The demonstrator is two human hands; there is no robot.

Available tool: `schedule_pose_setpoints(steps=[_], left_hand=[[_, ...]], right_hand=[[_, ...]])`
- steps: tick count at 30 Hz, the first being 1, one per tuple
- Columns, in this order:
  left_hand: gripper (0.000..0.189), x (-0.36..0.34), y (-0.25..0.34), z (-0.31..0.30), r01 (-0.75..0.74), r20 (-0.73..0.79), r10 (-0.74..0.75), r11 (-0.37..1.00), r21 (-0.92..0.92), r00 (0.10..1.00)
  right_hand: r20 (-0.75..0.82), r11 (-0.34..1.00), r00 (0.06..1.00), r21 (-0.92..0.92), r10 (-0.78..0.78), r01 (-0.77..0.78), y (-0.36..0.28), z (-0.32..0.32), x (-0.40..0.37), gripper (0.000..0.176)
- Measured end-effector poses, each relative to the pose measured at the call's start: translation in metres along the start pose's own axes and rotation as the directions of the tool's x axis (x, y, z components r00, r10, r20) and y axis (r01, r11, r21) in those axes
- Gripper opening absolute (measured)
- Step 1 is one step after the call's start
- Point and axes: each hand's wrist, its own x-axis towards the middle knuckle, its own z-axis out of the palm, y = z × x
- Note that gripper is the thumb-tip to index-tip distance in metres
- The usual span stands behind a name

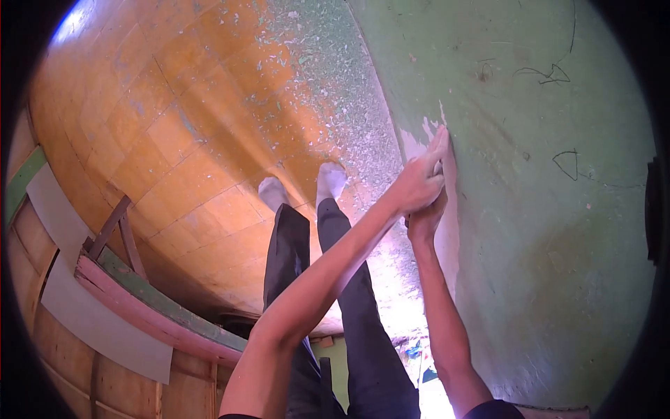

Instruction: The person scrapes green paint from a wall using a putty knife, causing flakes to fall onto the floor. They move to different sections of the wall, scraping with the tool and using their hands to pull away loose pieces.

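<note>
Left hand (419, 183) and right hand (427, 220) close together by a ragged pale patch (412, 144), low on the green wall (530, 216).
The patch lies just beside the left hand's fingertips, between them and the wall's bottom edge; with the pale strip (452, 251) by the hands, its long axis follows that edge — roughly the way the fingers point. The left hand is nearer, its foremost fingers nearly straight; the right is tucked behind, fingers bent. What either holds, and how tightly, is hidden where they overlap, so I cannot tell. Green wall stretches open to their right and ahead of the fingertips; to their left the floor (174, 174) meets the wall's bottom edge — thick with flakes (335, 77) there, sparser toward its middle.
</note>
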Motion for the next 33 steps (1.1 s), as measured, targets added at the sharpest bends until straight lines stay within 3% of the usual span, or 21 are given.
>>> schedule_pose_setpoints(steps=[4, 6, 7, 10, 11, 13, 15, 16, 17, 18, 19, 20, 21, 23, 24, 26, 29, 31, 33], left_hand=[[0.080, 0.045, 0.013, -0.044, 0.330, 0.159, -0.312, 0.938, -0.103, 0.937], [0.080, 0.049, 0.023, -0.056, 0.376, 0.189, -0.357, 0.923, -0.077, 0.915], [0.080, 0.034, 0.020, -0.043, 0.302, 0.177, -0.285, 0.950, -0.077, 0.942], [0.081, 0.001, 0.017, -0.013, 0.062, 0.114, -0.058, 0.998, -0.031, 0.992], [0.078, 0.005, 0.007, -0.011, 0.057, 0.054, -0.056, 0.998, -0.024, 0.997], [0.076, 0.039, 0.015, -0.039, 0.227, 0.140, -0.211, 0.968, -0.107, 0.967], [0.075, 0.067, 0.040, -0.075, 0.410, 0.291, -0.366, 0.906, -0.103, 0.884], [0.075, 0.052, 0.029, -0.062, 0.330, 0.240, -0.290, 0.933, -0.143, 0.926], [0.076, 0.031, 0.016, -0.042, 0.230, 0.180, -0.198, 0.957, -0.176, 0.964], [0.076, 0.014, 0.014, -0.029, 0.122, 0.110, -0.102, 0.973, -0.198, 0.989], [0.076, 0.002, 0.028, -0.026, 0.227, 0.197, -0.189, 0.954, -0.193, 0.962], [0.077, 0.001, 0.026, -0.019, 0.180, 0.172, -0.153, 0.971, -0.158, 0.973], [0.077, 0.011, 0.022, -0.025, 0.266, 0.228, -0.234, 0.957, -0.120, 0.945], [0.077, 0.042, 0.017, -0.047, 0.362, 0.267, -0.333, 0.929, -0.071, 0.905], [0.077, 0.063, 0.022, -0.062, 0.364, 0.240, -0.342, 0.929, -0.057, 0.909], [0.076, 0.053, 0.021, -0.059, 0.350, 0.210, -0.324, 0.931, -0.100, 0.922], [0.074, 0.021, 0.012, -0.031, 0.219, 0.148, -0.196, 0.963, -0.157, 0.969], [0.070, 0.022, 0.014, -0.026, 0.175, 0.121, -0.163, 0.980, -0.098, 0.979], [0.067, 0.050, 0.010, -0.050, 0.350, 0.197, -0.319, 0.925, -0.149, 0.927]], right_hand=[[0.150, 0.970, 0.987, 0.226, 0.052, -0.086, -0.027, 0.036, 0.045, 0.013], [0.136, 0.968, 0.991, 0.245, 0.020, -0.053, -0.022, 0.041, 0.040, 0.012], [-0.003, 0.975, 0.978, 0.077, -0.207, 0.206, -0.009, 0.037, 0.030, 0.013], [-0.109, 0.954, 0.994, 0.295, -0.016, 0.048, 0.001, 0.024, 0.004, 0.017], [-0.017, 0.977, 0.999, 0.208, -0.042, 0.044, 0.003, 0.016, 0.013, 0.017], [0.130, 0.984, 0.991, 0.167, 0.036, -0.058, -0.032, 0.030, 0.037, 0.016], [0.133, 0.983, 0.990, 0.180, -0.050, 0.026, -0.023, 0.045, 0.050, 0.017], [-0.058, 0.978, 0.977, -0.032, -0.206, 0.205, -0.005, 0.047, 0.044, 0.018], [-0.245, 0.916, 0.904, -0.293, -0.350, 0.275, 0.011, 0.050, 0.038, 0.018], [-0.192, 0.994, 0.978, 0.059, -0.084, 0.097, -0.013, 0.044, 0.029, 0.021], [-0.117, 0.867, 0.970, 0.481, 0.213, -0.132, -0.038, 0.039, 0.021, 0.023], [-0.038, 0.605, 0.883, 0.742, 0.468, -0.288, -0.064, 0.033, 0.012, 0.026], [0.004, 0.840, 0.964, 0.490, 0.265, -0.232, -0.029, 0.019, 0.018, 0.030], [0.189, 0.976, 0.981, 0.202, 0.042, -0.080, -0.038, 0.024, 0.038, 0.015], [0.182, 0.961, 0.983, 0.274, -0.007, -0.044, -0.041, 0.042, 0.052, 0.013], [0.184, 0.947, 0.978, 0.284, 0.097, -0.148, -0.046, 0.044, 0.044, 0.013], [0.053, 0.990, 0.997, 0.128, 0.057, -0.063, -0.029, 0.026, 0.021, 0.014], [0.103, 0.989, 0.991, 0.118, 0.081, -0.093, -0.043, 0.023, 0.028, 0.013], [0.149, 0.976, 0.980, 0.157, 0.131, -0.154, -0.057, 0.036, 0.045, 0.013]])
